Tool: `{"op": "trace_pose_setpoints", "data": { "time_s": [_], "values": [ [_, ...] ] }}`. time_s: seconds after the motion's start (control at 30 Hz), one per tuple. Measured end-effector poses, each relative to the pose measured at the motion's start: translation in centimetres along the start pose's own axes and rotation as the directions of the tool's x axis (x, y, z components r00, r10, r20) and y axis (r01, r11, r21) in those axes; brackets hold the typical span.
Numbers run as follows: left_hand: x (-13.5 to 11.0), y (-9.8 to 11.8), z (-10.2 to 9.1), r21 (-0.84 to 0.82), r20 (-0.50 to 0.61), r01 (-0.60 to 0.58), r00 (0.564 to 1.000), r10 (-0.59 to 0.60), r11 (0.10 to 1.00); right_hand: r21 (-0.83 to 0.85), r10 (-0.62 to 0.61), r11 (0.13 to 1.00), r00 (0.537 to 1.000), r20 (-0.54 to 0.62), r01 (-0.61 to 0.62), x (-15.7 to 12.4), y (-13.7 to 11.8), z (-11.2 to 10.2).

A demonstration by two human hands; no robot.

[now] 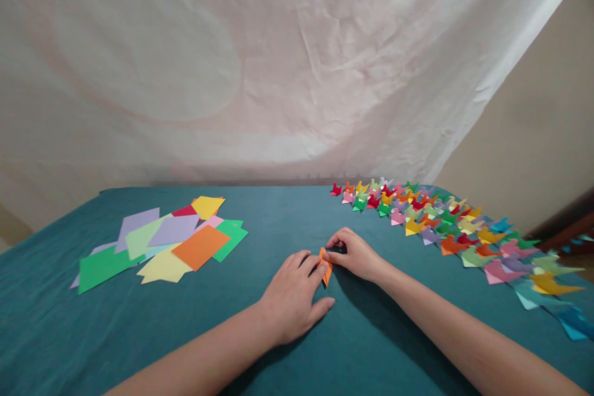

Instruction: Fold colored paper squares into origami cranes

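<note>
Centrally, one orange folded paper on table; right hand pinching it, left hand spread, fingertips on it. Right: folded paper figures, dozens, overlapping. Left: loose sheets, at least ten.

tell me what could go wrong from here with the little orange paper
The orange paper is small and partly hidden under the left hand, with the right hand at it too, so a crease could go crooked. The folded shapes sit close together at the right, so a stray right arm might knock several.
</note>
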State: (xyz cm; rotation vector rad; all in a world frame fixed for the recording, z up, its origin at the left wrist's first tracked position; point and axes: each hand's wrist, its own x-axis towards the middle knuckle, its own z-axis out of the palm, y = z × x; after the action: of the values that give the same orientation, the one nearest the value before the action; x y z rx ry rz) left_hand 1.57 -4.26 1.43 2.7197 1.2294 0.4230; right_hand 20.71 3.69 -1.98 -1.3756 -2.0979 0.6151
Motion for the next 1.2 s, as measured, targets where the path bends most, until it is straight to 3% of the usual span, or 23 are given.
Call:
{"op": "trace_pose_setpoints", "data": {
  "time_s": [0.53, 0.77, 0.87, 1.03, 1.2],
  "values": [
    [-0.2, 0.2, 0.1, 0.029, 0.014, 0.009, 1.000, -0.009, 1.000, -0.118, 0.068, 0.990, 0.990, -0.122, -0.083, 1.6, -0.2, 1.1],
    [-0.5, 0.2, 0.6, 0.044, 0.011, 0.022, 1.000, -0.023, 0.999, 0.039, -0.020, 0.999, 1.000, -0.011, 0.020, -0.8, 0.0, -1.0],
    [-0.5, 0.3, 0.9, 0.048, 0.013, 0.030, 0.999, -0.031, 0.998, 0.079, -0.160, 0.984, 0.987, 0.035, 0.157, -3.0, -0.5, -1.6],
    [-0.6, 0.6, 1.0, 0.063, 0.032, 0.049, 0.998, -0.051, 0.997, -0.099, -0.281, 0.954, 0.960, 0.021, 0.281, -5.4, -1.3, -1.2],
    [-0.6, 0.6, 0.9, 0.067, 0.066, 0.044, 0.997, -0.048, 0.997, -0.288, -0.415, 0.865, 0.909, 0.048, 0.410, -6.0, -1.1, -1.0]
  ]
}}
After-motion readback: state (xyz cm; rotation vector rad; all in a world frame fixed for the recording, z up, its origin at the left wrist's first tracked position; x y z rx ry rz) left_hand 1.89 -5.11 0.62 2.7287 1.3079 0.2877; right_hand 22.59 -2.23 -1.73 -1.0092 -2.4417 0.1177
